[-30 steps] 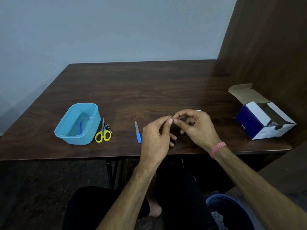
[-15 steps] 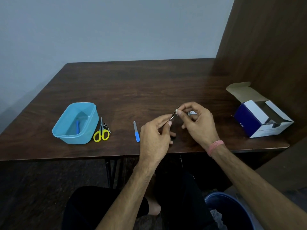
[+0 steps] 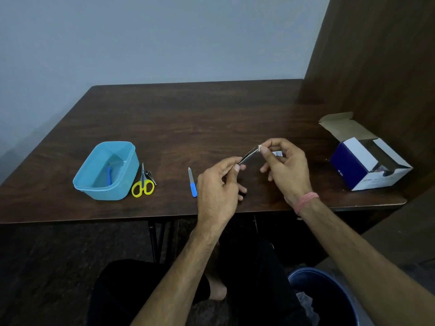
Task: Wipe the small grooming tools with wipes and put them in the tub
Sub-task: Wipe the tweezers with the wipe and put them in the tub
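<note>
Mid-frame above the desk, my left hand pinches the near end of thin metal tweezers; my right hand has its grip clamped on a small white wipe at their far tip. The blue tub sits at the left, with yellow scissors just beside it.

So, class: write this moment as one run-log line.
left hand: pinches metal tool | right hand: pinches wipe on tool tip | tub: holds blue-handled tool | scissors, nail file: on table
</note>
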